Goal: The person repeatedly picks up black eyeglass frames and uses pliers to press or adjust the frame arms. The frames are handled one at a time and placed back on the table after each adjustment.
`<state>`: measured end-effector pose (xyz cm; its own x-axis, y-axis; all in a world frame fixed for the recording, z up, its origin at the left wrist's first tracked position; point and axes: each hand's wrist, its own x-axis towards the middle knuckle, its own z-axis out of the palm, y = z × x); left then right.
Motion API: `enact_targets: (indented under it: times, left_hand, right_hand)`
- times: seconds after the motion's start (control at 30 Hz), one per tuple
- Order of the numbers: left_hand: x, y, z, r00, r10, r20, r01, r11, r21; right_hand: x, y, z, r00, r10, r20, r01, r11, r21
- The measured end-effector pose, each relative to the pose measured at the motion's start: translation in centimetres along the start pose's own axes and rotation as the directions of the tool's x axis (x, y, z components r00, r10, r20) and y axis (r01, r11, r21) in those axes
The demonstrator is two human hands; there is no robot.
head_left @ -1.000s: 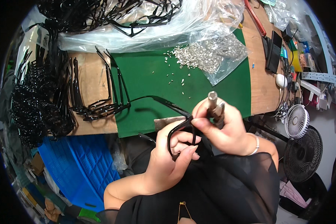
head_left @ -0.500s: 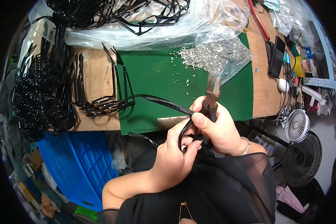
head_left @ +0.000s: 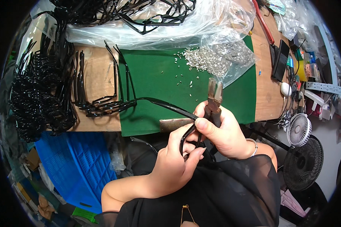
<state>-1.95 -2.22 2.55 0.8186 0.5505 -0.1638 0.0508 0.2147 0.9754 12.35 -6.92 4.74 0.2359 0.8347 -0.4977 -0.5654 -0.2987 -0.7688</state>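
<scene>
My left hand grips a black eyeglass frame by its front, just off the near edge of the table, with one temple arm stretching left over the green mat. My right hand is closed around the handles of a pair of pliers, whose jaws point up and away. The thumb of my right hand presses on the frame where the arm meets the front. Both hands touch each other above my lap.
Small silver metal parts spill from a clear bag onto the mat. Rows of black frames lie at the left, more in a plastic bag at the back. A blue crate sits lower left; two fans stand at the right.
The pliers have tilted more upright and their jaws now stand a little higher over the mat. My hands have stayed together on the frame and shifted slightly.
</scene>
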Motion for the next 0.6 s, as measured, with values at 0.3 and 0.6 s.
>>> enact_targets:
  times: [0.3,0.6]
  left_hand:
    - [0.1,0.1,-0.5,0.996,0.088,0.013,-0.088,0.955,0.282]
    - [-0.6,3.1,-2.3,0.963,-0.231,0.139,0.268,0.867,-0.420]
  right_hand:
    - [0.5,0.0,-0.6,0.997,0.044,0.070,-0.041,0.999,-0.035]
    - [0.4,0.0,-2.2,0.934,-0.227,0.275,0.311,0.897,-0.315]
